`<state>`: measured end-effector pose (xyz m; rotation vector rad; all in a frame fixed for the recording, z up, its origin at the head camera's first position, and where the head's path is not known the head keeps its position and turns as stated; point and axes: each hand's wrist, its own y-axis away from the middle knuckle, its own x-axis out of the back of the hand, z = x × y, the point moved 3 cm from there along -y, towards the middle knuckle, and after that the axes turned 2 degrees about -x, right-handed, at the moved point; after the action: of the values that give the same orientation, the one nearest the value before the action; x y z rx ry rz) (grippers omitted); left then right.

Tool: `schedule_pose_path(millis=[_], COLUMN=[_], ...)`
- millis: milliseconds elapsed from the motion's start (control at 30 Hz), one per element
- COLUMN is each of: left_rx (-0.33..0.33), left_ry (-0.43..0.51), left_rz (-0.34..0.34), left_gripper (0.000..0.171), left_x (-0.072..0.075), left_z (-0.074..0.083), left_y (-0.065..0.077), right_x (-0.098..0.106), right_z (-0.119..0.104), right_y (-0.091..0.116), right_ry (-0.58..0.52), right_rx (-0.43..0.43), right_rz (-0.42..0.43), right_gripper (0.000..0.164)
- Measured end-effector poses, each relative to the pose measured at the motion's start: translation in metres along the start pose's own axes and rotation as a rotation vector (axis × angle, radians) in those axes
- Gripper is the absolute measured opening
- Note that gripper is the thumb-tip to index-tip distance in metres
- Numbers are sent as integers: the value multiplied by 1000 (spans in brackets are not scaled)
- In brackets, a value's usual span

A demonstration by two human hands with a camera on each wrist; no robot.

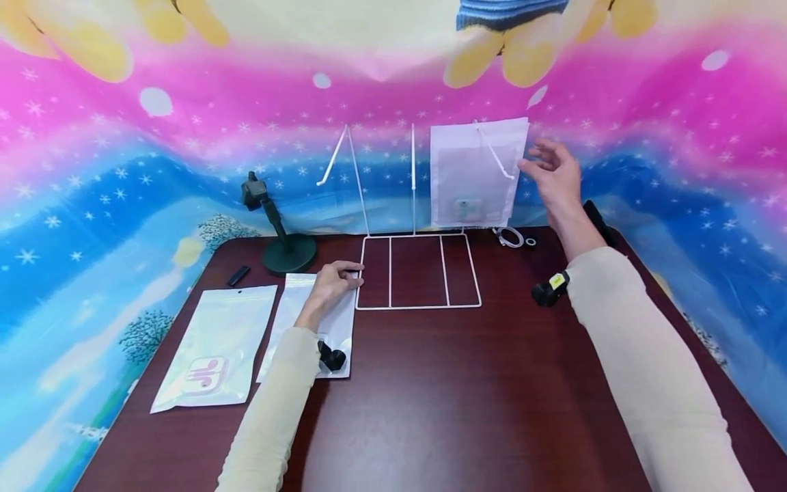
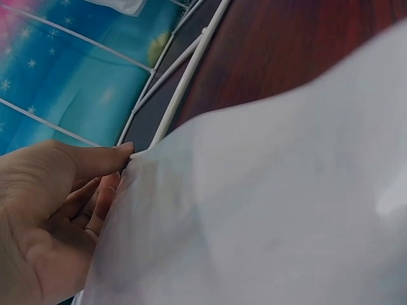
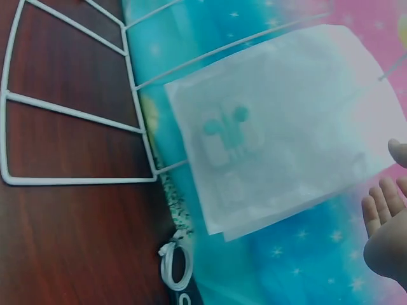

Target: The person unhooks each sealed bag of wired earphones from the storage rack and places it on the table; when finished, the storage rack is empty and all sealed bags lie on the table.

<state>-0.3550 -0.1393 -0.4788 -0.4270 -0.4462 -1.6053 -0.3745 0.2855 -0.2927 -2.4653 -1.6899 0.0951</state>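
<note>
A white wire display rack (image 1: pixel 418 307) stands on the table, with upright rods and hooks at the back. On its right hook hangs a white zip bag (image 1: pixel 470 164); earphones (image 3: pixel 229 135) show through it, and a second edge shows behind. My right hand (image 1: pixel 556 171) is just right of the bag, fingers loosely bent and holding nothing. At the rack's left rod, my left hand (image 1: pixel 332 285) pinches the rod between thumb and fingers. Beneath that hand lies another white bag (image 1: pixel 341 321), which fills much of the left wrist view. Left of it is a white bag (image 1: pixel 236 321) with earphones.
A dark green stand (image 1: pixel 289 254) is at the back left, with a small black object (image 1: pixel 238 275) near its base. A coiled white cable (image 1: pixel 510 237) and a small white ring (image 1: pixel 531 241) lie right of the rack. A printed cloth (image 1: pixel 381 82) hangs behind the table.
</note>
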Motion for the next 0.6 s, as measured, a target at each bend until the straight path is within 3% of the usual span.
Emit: schedule_pose_path(millis=[67,233,467,600], left_rx=[-2,-5,-5,-9], left_ry=[-6,-16,-18,-25], left_rz=[2,4,5,6], left_gripper=[30,31,31,31], left_x=[0,0,-1,-1], left_z=[1,1,1,1], left_y=[0,1,2,2], right_x=[0,-3,-6,-10], right_z=[-6,-11,-13,-13], right_y=[-2,-2,4,8], right_ry=[10,-92,-205,-178], right_rx=[-14,-23,42,74], right_rz=[-9,2,50,10], right_gripper=[55,50,30,26])
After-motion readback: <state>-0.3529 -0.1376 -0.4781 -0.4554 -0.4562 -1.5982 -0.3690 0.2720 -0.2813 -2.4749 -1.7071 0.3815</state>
